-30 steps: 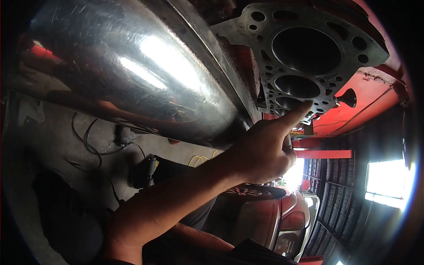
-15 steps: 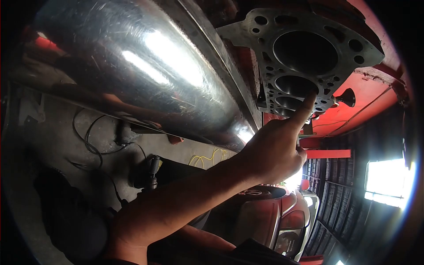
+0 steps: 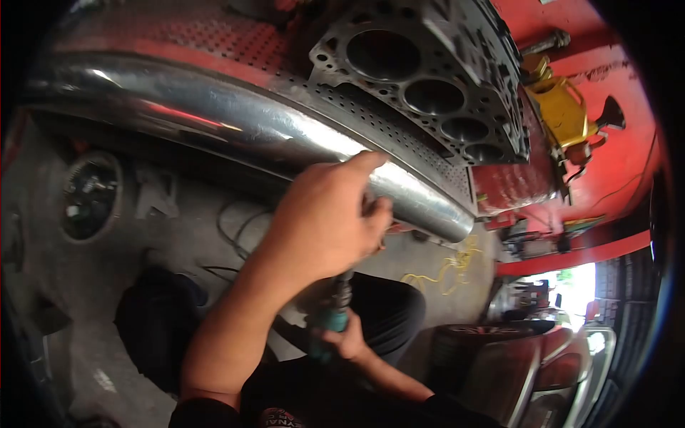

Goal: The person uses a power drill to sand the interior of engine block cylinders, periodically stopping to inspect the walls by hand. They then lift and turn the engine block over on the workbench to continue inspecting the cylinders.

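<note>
My left hand (image 3: 332, 210) is in front of the polished metal tube (image 3: 250, 132), its fingers curled and its thumb bent inward. Whatever it may hold is hidden. The dark front shaft of a teal power tool (image 3: 334, 321) runs up beneath this hand; its tip cannot be seen. Lower down, my right hand (image 3: 349, 339) is closed around the tool's teal body, which is blurred. An engine block (image 3: 435, 132) with several round cylinder bores stands beyond the tube, apart from both hands.
A perforated metal tray surface (image 3: 285, 68) lies under the block. At the right are a yellow container (image 3: 564, 107) and an engine valve (image 3: 611, 114) near a red wall. A yellow cord (image 3: 449, 274), a round metal pan (image 3: 91, 196) and a dark cable lie on the floor.
My left hand has left the cylinder bore it was pointing into and moved down in front of the tube, its fingers more curled. The view has shifted, showing the right hand and tool.
</note>
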The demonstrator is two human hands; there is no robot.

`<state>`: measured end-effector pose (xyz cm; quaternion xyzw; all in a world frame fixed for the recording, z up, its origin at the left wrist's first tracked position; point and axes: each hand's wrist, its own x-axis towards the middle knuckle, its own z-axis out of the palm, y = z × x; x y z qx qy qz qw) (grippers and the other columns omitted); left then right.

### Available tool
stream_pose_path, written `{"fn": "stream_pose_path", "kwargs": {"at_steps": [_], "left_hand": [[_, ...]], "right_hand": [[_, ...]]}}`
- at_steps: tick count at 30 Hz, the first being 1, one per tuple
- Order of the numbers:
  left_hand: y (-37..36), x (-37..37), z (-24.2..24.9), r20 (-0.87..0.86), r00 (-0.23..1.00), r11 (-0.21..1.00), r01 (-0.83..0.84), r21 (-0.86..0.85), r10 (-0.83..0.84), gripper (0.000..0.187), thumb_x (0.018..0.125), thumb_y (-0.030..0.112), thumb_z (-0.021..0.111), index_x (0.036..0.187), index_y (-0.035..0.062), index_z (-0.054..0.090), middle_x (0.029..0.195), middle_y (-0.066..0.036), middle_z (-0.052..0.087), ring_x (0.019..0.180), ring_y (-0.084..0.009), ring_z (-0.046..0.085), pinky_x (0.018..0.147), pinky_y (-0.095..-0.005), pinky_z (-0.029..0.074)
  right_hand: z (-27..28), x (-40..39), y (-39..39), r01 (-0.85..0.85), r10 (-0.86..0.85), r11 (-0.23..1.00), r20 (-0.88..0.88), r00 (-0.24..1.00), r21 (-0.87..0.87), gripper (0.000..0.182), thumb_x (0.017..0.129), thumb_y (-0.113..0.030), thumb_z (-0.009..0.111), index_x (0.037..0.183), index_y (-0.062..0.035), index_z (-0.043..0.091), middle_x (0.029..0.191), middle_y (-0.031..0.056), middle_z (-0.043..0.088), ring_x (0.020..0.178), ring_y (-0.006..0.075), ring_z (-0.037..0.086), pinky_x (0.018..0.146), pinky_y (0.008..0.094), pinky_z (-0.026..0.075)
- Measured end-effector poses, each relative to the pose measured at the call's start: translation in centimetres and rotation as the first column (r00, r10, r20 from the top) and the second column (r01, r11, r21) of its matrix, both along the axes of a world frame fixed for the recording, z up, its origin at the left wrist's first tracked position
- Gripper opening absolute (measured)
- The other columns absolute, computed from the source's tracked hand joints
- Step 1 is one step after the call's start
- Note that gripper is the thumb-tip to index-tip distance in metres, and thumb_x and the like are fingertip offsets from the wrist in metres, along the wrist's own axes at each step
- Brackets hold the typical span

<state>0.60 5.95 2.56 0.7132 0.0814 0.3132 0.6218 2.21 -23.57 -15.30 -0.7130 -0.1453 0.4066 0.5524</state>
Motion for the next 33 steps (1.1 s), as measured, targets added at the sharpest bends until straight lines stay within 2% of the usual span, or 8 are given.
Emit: {"fn": "stream_pose_path", "kwargs": {"at_steps": [5,7,9,12,15,18,22,33], "left_hand": [[-2.2,-10.3,-1.7,-0.196,0.965,0.985,-0.174,0.010,0.172,0.058,0.084,0.007,0.078,0.138,-0.0017,0.059,0.088,-0.009,0.069,0.079,-0.0143,0.064,0.077,-0.0302,0.054],[-5.1,-14.9,-2.7,-0.242,0.934,0.958,-0.223,0.180,0.263,0.079,0.076,0.024,0.089,0.143,-0.0007,0.055,0.103,-0.014,0.071,0.093,-0.0259,0.067,0.087,-0.0387,0.054],[-8.9,-17.8,-0.8,-0.354,0.921,0.981,-0.115,0.156,0.164,0.099,0.068,0.039,0.094,0.148,0.0006,0.050,0.122,-0.017,0.065,0.114,-0.0316,0.061,0.101,-0.0449,0.047],[-13.0,-17.9,0.7,-0.490,0.842,0.851,0.074,0.519,0.226,0.119,0.059,0.054,0.095,0.150,-0.0027,0.044,0.138,-0.022,0.057,0.130,-0.0397,0.050,0.109,-0.0494,0.043],[-13.8,-16.4,0.2,-0.358,0.819,0.614,0.008,0.789,0.449,0.096,0.064,0.036,0.091,0.142,-0.0020,0.050,0.127,-0.020,0.059,0.123,-0.0388,0.053,0.111,-0.0534,0.036],[-12.0,-15.0,-0.9,-0.287,0.828,0.552,-0.032,0.833,0.481,0.083,0.063,0.024,0.086,0.135,-0.0035,0.054,0.114,-0.019,0.060,0.110,-0.0386,0.057,0.103,-0.0517,0.043],[-11.0,-13.0,0.1,-0.234,0.869,0.579,-0.071,0.812,0.435,0.072,0.059,0.015,0.080,0.124,-0.0052,0.057,0.103,-0.019,0.061,0.097,-0.0380,0.060,0.087,-0.0477,0.050],[-10.1,-10.3,0.1,-0.129,0.857,0.481,-0.150,0.864,0.498,0.051,0.051,0.013,0.079,0.097,0.0018,0.058,0.089,-0.016,0.059,0.083,-0.0375,0.061,0.076,-0.0464,0.050]], "right_hand": [[12.1,1.5,3.7,-0.118,0.128,0.971,-0.035,0.991,0.206,0.058,0.079,-0.003,0.084,0.129,-0.0003,0.055,0.115,0.0109,0.071,0.105,0.0188,0.067,0.096,0.0363,0.054],[16.0,2.1,5.3,-0.135,0.148,0.958,-0.033,0.988,0.253,0.057,0.079,-0.010,0.085,0.127,0.0007,0.056,0.111,0.0099,0.070,0.104,0.0193,0.067,0.095,0.0371,0.053],[18.1,2.7,6.5,-0.131,0.148,0.958,-0.049,0.988,0.254,0.055,0.083,-0.019,0.084,0.126,0.0017,0.056,0.106,0.0097,0.069,0.101,0.0188,0.067,0.093,0.0373,0.053],[20.1,3.0,8.8,-0.064,0.163,0.929,-0.247,0.955,0.365,0.048,0.088,-0.026,0.077,0.122,0.0013,0.057,0.099,0.0116,0.067,0.091,0.0226,0.070,0.082,0.0380,0.057],[20.9,3.2,10.1,-0.034,0.174,0.906,-0.299,0.938,0.421,0.045,0.089,-0.025,0.076,0.120,0.0014,0.057,0.099,0.0130,0.068,0.087,0.0247,0.071,0.077,0.0379,0.059],[21.0,3.6,10.7,-0.018,0.209,0.898,-0.390,0.897,0.440,0.045,0.090,-0.028,0.076,0.118,0.0002,0.055,0.096,0.0125,0.067,0.084,0.0226,0.070,0.077,0.0377,0.059],[20.9,4.6,11.3,0.010,0.218,0.868,-0.399,0.891,0.496,0.044,0.092,-0.032,0.075,0.116,-0.0028,0.054,0.095,0.0096,0.064,0.082,0.0184,0.068,0.075,0.0358,0.059],[20.9,7.1,12.4,-0.054,0.326,0.748,-0.295,0.898,0.661,0.044,0.094,-0.033,0.074,0.120,-0.0047,0.053,0.103,0.0058,0.060,0.091,0.0133,0.062,0.079,0.0312,0.054]]}}
